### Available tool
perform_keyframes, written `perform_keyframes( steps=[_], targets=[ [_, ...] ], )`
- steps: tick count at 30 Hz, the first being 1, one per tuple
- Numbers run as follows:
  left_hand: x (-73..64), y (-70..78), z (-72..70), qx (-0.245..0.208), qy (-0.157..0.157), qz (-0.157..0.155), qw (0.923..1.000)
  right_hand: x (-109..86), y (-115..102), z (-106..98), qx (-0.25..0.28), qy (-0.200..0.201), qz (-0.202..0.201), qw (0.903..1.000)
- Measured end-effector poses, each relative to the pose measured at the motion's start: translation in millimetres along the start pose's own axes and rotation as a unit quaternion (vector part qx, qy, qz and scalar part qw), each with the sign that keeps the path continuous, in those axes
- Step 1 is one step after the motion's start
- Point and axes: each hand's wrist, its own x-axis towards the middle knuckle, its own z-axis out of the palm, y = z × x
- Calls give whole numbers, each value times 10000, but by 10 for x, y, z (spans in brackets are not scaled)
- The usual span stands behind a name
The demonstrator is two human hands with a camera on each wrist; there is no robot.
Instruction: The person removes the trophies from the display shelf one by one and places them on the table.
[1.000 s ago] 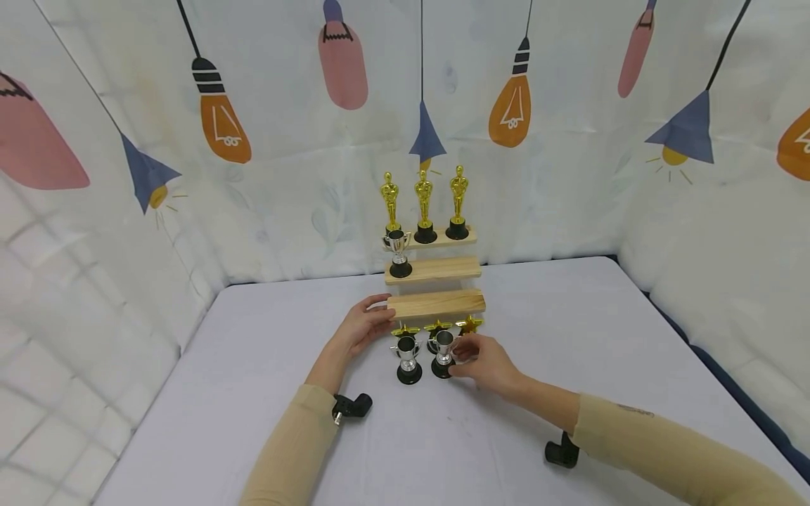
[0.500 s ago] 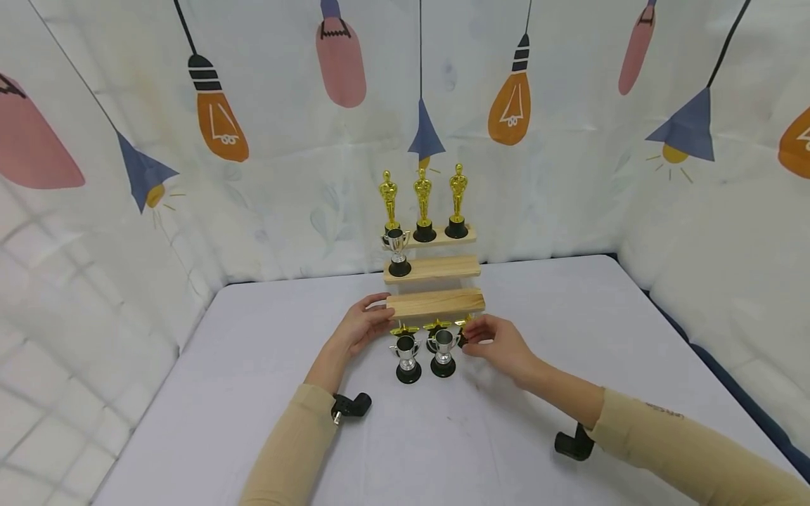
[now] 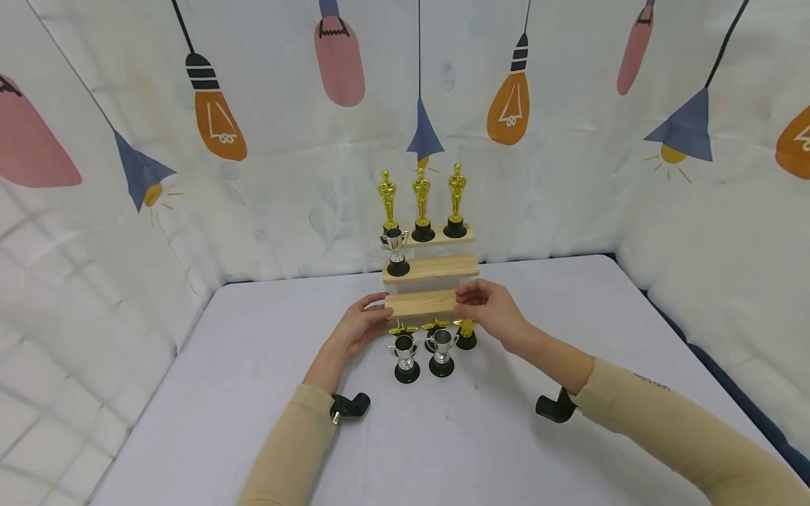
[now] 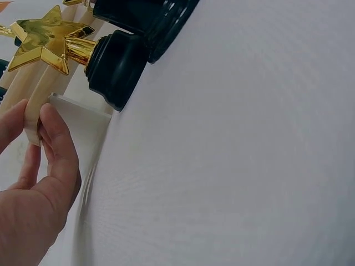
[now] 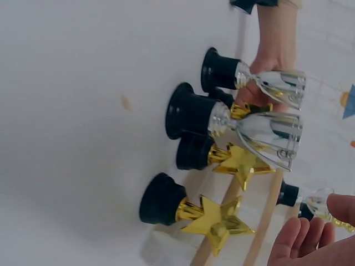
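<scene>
A tiered wooden shelf stand [image 3: 420, 303] stands at the back of the table. My left hand [image 3: 362, 324] pinches the left end of its lowest board [image 4: 34, 113] between thumb and fingers. In the head view my right hand [image 3: 496, 313] overlaps the right end of that board; the right wrist view shows its fingers loosely bent, holding nothing. Three gold star trophies [image 5: 219, 224] stand before the stand. Closer to me are two silver cup trophies [image 3: 405, 358]. Another silver cup [image 3: 395, 251] occupies the middle board's left end. Three gold figure trophies [image 3: 422, 197] line the top board.
A white cloth covers the table [image 3: 253, 365]. Behind it hangs a white curtain [image 3: 285, 211] printed with bulbs and lamps. A black wrist camera [image 3: 555, 406] hangs under the right wrist, and another [image 3: 351, 405] is at the left wrist.
My right hand has left the front right silver cup, passed the right star trophy and risen to the lowest board's right end. My left hand keeps its place.
</scene>
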Motion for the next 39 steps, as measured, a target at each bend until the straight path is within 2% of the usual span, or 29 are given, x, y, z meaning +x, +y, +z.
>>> perform_keyframes(
  steps=[13, 26, 39],
  targets=[
    [1, 18, -11, -25, 2, -66, 10000, 395, -190, 134, 21, -99, -164, 9998],
    [16, 8, -21, -56, -63, -79, 9999, 746, -196, 271, 65, -228, -183, 9996],
    [18, 15, -22, -3, -54, -120, 9999, 1083, -154, 454, -167, 18, -96, 9998]
  ],
)
